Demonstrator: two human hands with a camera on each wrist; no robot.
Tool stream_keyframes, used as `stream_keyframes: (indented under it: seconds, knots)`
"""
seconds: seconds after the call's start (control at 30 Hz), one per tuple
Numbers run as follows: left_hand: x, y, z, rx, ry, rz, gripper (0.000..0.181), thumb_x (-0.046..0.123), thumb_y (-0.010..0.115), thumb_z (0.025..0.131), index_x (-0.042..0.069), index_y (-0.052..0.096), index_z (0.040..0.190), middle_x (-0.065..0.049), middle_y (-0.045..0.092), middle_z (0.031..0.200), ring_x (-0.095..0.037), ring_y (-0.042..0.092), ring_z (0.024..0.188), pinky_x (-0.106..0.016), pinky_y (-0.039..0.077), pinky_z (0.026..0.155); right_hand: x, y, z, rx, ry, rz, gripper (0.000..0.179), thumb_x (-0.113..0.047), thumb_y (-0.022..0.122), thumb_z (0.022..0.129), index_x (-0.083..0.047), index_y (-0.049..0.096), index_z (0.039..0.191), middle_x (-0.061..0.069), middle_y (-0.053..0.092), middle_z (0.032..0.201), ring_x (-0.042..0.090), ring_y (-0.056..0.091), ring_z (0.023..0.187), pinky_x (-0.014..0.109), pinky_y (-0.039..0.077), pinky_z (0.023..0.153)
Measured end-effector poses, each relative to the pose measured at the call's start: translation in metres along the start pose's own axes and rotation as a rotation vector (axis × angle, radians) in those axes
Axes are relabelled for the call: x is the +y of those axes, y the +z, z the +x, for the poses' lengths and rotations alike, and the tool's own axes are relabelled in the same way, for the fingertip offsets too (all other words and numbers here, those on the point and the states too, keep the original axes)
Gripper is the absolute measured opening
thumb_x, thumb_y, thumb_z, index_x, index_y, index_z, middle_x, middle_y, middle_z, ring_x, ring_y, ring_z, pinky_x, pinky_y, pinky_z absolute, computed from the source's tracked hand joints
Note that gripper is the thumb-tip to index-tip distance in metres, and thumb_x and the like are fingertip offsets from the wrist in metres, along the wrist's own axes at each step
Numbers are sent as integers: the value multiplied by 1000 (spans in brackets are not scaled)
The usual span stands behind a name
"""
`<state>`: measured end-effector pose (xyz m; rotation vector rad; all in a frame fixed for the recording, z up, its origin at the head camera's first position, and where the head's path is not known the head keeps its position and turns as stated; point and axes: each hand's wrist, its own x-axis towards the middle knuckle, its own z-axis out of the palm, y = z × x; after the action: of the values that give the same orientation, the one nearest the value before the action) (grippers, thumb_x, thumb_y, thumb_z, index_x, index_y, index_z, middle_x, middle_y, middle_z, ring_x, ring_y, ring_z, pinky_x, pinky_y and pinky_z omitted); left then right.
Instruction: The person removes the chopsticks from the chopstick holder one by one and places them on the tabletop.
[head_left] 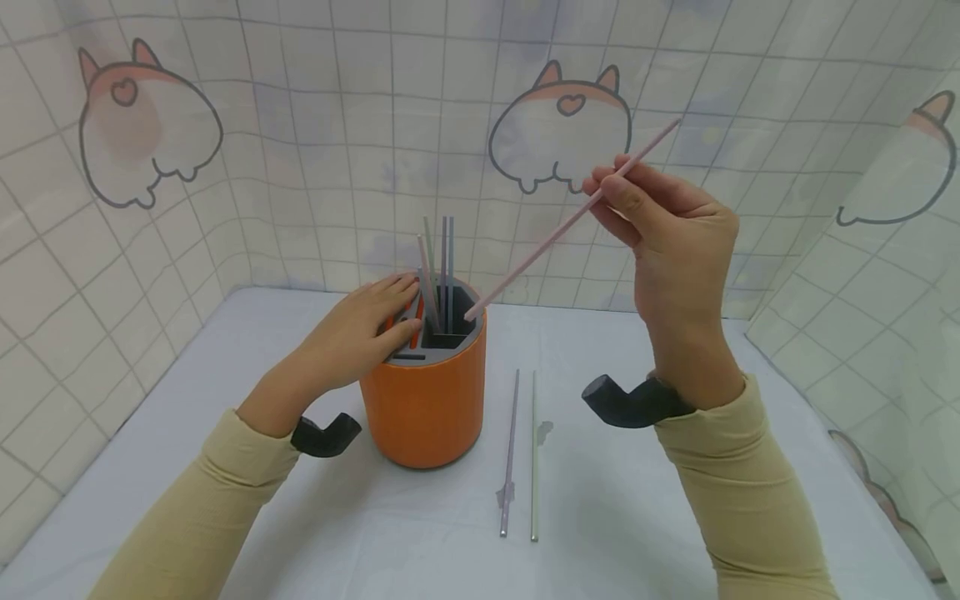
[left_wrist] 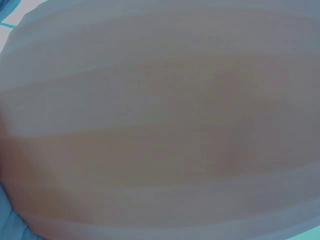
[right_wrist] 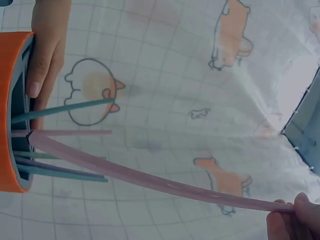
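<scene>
My right hand pinches a long, thin pink stick between thumb and fingertips, near its upper part. The stick slants down to the left, its lower end right at the mouth of an orange round holder. On the near left of the holder's grey divided top, my left hand rests with fingers stretched over the rim. Several thin sticks in pink, green, purple and blue stand inside; in the right wrist view those sticks lean out beside the pink one. The left wrist view is blurred.
A purple stick and a pale green stick lie side by side on the white tabletop, right of the holder. Behind rises a tiled-pattern curtain with cartoon animals. Both wrists carry black mounts.
</scene>
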<state>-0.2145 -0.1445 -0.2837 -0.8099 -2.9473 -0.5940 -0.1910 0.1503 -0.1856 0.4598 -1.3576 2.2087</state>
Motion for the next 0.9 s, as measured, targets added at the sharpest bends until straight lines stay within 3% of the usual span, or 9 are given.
stream_keyframes:
  seconds: [0.23,0.57,0.9]
  knots:
    - [0,0,0,2,-1,-6,61,38,41,107,5,27,157,-12,22,166,-34,14,155,-54,9,128,-6,-21,6,58,21,7,36,-1,87,71,12,74,101,17,74,84,27,75,78,37,59,83]
    - [0,-1,-2,-2,-5,-11,61,38,41,107,5,27,157,-12,21,166,-33,13,156,-54,9,128,17,-57,9,40,191,-45,23,0,84,75,7,77,95,12,77,83,22,77,77,32,61,77]
    - [2,-2,0,2,-2,-9,61,39,41,107,6,27,157,-12,22,166,-35,15,155,-55,10,127,71,-103,-1,-88,471,-367,5,-10,78,85,-13,79,89,-4,78,83,9,76,79,22,61,76]
